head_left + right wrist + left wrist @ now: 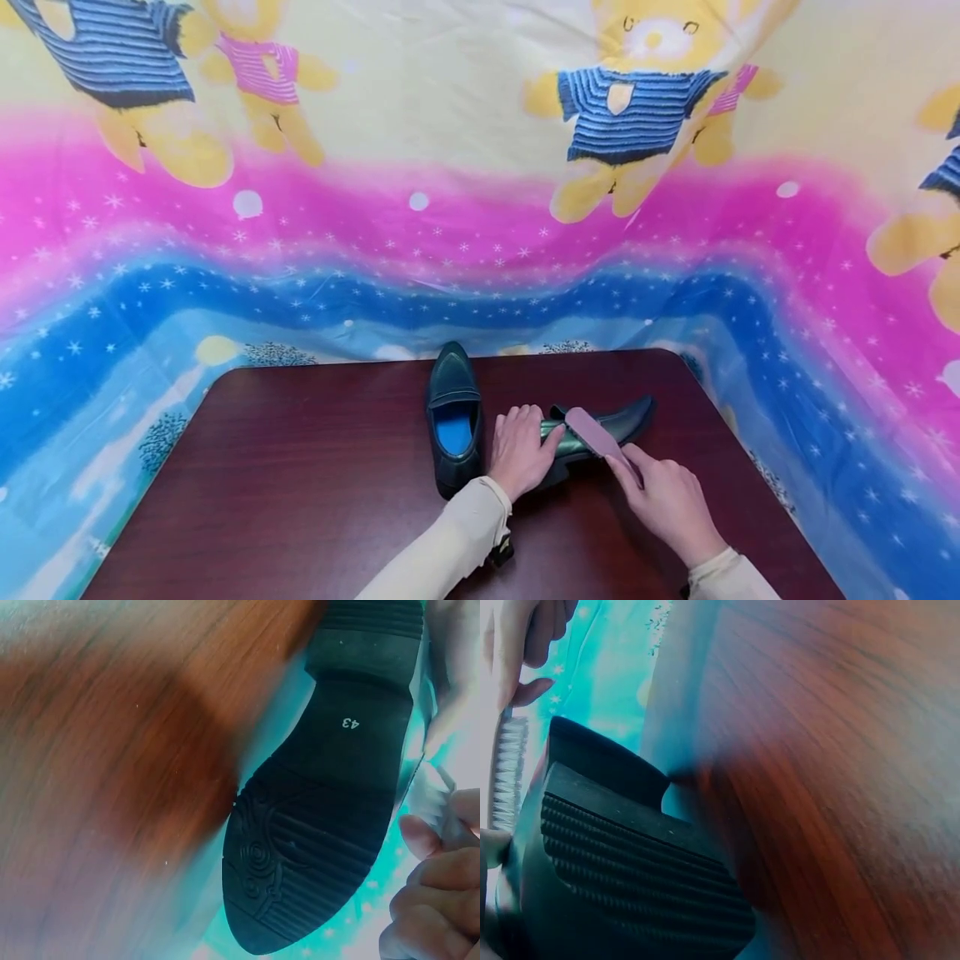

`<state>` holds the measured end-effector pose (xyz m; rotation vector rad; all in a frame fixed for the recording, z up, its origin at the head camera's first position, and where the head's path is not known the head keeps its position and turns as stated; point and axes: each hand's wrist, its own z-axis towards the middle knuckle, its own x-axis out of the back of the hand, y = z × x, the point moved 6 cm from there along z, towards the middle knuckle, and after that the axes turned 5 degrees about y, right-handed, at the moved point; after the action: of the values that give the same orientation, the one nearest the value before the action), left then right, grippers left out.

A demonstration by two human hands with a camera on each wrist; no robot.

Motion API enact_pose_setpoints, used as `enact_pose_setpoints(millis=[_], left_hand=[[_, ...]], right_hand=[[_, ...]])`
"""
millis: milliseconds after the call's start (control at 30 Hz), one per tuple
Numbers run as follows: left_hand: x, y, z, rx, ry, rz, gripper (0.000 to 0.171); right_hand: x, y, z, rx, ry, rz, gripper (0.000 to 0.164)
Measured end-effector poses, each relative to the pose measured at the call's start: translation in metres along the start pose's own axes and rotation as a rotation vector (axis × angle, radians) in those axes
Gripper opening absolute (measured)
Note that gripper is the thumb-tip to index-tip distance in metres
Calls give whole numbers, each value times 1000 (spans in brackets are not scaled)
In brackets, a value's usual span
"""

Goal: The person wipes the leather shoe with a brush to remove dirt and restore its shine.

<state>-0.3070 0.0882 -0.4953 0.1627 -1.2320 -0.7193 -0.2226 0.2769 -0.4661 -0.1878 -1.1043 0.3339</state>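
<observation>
A dark green loafer (pixel 633 421) is tipped on its side, toe toward the right. My left hand (pixel 519 450) grips its heel end, the thumb on the upper. In my right hand (pixel 671 500) is the handle of a brush with a pinkish back (pixel 588 429), which lies across the loafer's side. Pale bristles (pixel 508 776) face the shoe in the left wrist view, beside the ridged heel (pixel 645 877). The right wrist view shows the black sole (pixel 330 780), marked 43. To the left of my left hand stands the matching loafer (pixel 453 383), upright with a blue insole.
Both shoes are on a dark reddish-brown table (pixel 315 467) with rounded far corners. A printed cloth (pixel 465 225) with bears and snowflakes hangs around its back and sides. The upright loafer's toe reaches the table's far edge.
</observation>
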Motion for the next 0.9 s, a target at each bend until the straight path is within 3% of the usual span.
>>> enact_pose_setpoints(millis=[367, 667, 800, 900], left_hand=[[-4, -6, -3, -59, 98, 62, 40], [-3, 0, -4, -107, 130, 75, 41], [-4, 2, -6, -132, 133, 113, 42], [-3, 2, -7, -132, 143, 117, 42]], right_hand=[[-1, 14, 6, 33, 15, -30, 10], [15, 54, 19, -56, -54, -61, 35], [19, 71, 21, -103, -64, -89, 39], [21, 72, 21, -91, -50, -99, 39]])
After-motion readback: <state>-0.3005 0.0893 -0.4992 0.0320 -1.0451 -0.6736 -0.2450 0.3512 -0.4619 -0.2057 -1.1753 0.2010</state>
